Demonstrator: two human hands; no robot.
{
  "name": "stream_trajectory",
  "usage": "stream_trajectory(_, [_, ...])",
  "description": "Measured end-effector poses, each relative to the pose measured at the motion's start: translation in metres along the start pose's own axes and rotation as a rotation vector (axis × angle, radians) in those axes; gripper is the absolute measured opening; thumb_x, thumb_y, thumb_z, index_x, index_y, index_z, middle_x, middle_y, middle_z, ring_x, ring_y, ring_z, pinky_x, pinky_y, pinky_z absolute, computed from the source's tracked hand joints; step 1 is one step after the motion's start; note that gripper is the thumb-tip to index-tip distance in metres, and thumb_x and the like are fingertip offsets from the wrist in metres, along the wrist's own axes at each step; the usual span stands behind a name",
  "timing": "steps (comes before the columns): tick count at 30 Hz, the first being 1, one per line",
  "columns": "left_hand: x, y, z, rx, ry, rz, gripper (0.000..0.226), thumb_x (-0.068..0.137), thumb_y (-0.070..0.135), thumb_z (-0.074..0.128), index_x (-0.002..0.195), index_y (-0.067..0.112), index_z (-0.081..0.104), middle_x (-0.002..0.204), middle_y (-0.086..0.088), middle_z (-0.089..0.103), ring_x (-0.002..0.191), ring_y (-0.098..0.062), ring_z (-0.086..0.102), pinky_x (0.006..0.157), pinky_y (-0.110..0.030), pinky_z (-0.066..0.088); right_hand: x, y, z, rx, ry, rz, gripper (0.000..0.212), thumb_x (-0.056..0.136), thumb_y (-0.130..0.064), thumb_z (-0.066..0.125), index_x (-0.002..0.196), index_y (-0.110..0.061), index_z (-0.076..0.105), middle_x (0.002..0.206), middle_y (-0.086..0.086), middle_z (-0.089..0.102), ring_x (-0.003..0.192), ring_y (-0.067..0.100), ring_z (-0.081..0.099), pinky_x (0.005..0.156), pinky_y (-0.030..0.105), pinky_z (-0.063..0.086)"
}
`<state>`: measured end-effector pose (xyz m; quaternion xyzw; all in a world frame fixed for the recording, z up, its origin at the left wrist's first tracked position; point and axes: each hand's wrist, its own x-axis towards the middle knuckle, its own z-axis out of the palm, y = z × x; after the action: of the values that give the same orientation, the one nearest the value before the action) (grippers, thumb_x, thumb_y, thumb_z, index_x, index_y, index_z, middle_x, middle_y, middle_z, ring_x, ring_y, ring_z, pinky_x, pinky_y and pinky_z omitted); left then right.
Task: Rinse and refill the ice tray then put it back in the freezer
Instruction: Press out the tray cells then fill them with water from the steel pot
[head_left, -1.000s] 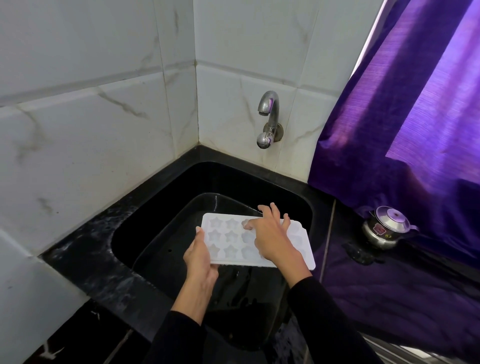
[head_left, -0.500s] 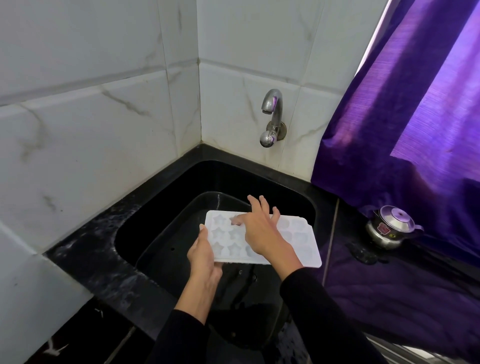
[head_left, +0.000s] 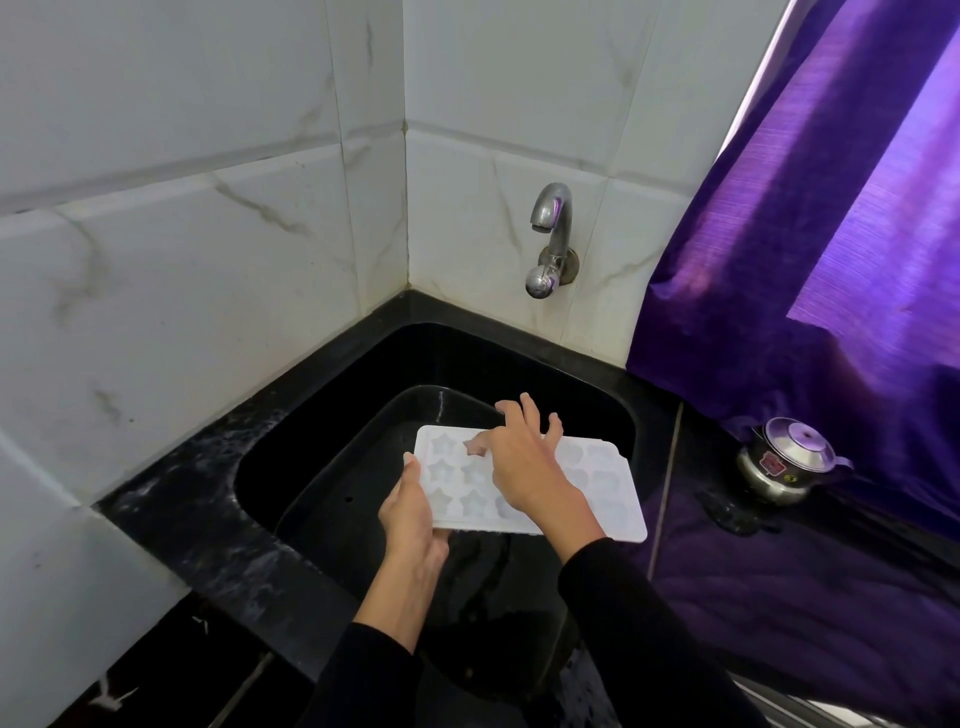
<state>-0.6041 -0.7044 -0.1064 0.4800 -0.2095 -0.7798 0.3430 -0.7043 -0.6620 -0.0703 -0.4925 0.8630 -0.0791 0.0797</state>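
Observation:
A white ice tray (head_left: 602, 493) with star-shaped and rounded moulds is held level over the black sink (head_left: 332, 410). My left hand (head_left: 413, 512) grips its near left corner, thumb on the rim. My right hand (head_left: 524, 460) lies flat on top of the tray, fingers spread, a fingertip pressed into a mould in the far row. A chrome tap (head_left: 550, 244) juts from the tiled wall above the sink; no water runs from it.
A black basin (head_left: 363, 467) sits inside the sink under the tray. White marble-look tiles close off the left and back. A purple curtain (head_left: 810, 234) hangs on the right, with a small steel pot (head_left: 787, 460) on the black counter beneath it.
My right hand has slid leftward across the top of the tray, rubbing over the moulds. The tray and my left hand stay nearly in place.

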Motion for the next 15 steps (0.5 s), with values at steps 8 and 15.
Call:
stream_trajectory(8, [0.0001,0.0004,-0.0002,0.01,0.007,-0.009,0.024,0.095,0.037,0.053,0.094,0.014,0.061,0.095,-0.009,0.068,0.084,-0.028,0.067,0.07,-0.042,0.056,0.0004,-0.0029,0.0036,-0.025,-0.011,0.01,0.055,0.083,0.007,0.064,0.126,-0.027,0.061,0.157,0.01,0.016,0.148,0.032,-0.005,0.116,0.058,-0.004])
stream_trajectory(15, [-0.002,0.0031,0.0005,-0.002,0.007,-0.008,0.025,0.096,0.037,0.052,0.092,0.013,0.06,0.091,-0.009,0.068,0.08,-0.028,0.067,0.06,-0.039,0.053,0.0013,-0.0068,-0.0024,0.061,0.045,0.005,0.045,0.084,0.011,0.057,0.118,-0.02,0.059,0.154,0.009,0.021,0.148,0.029,-0.002,0.116,0.056,-0.005])
